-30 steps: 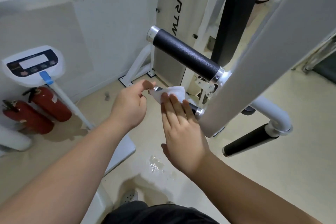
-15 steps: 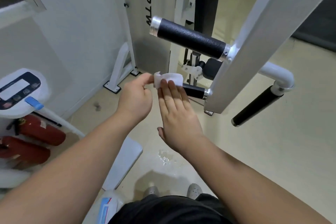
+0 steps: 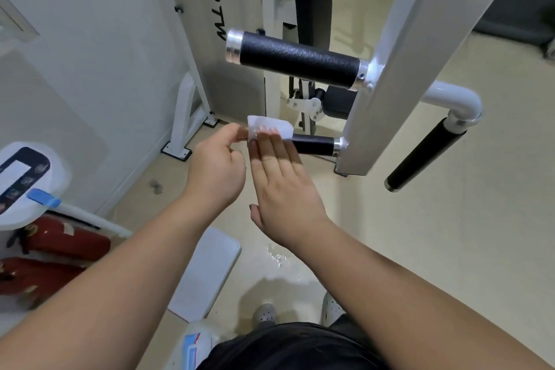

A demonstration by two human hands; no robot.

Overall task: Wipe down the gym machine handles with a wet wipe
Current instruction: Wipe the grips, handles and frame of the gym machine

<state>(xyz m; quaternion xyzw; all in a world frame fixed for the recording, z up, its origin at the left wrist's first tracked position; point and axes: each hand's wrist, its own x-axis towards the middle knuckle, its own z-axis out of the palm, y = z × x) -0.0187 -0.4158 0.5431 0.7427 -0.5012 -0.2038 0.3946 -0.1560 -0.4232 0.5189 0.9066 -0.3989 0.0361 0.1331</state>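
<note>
A white wet wipe [image 3: 270, 126] is wrapped over the free end of the lower black handle [image 3: 313, 144] of the white gym machine. My left hand [image 3: 217, 167] pinches the wipe's left edge between thumb and fingers. My right hand [image 3: 282, 186] lies flat with straight fingers pressing the wipe onto the handle from the near side. A thicker black handle [image 3: 297, 58] with chrome end caps sticks out above, untouched. A third black handle [image 3: 425, 156] hangs on a white bent tube to the right.
The machine's wide white upright [image 3: 399, 69] stands just right of my hands. A white scale console [image 3: 24, 180] and two red fire extinguishers [image 3: 63, 239] sit at the left. A white floor plate [image 3: 207, 270], a wet patch [image 3: 279, 258] and a bottle [image 3: 195, 345] lie below.
My view has shifted, so the machine sits more to the right and upright in frame. Both hands stay on the wipe at the lower handle's end, the right fingers now flatter against it.
</note>
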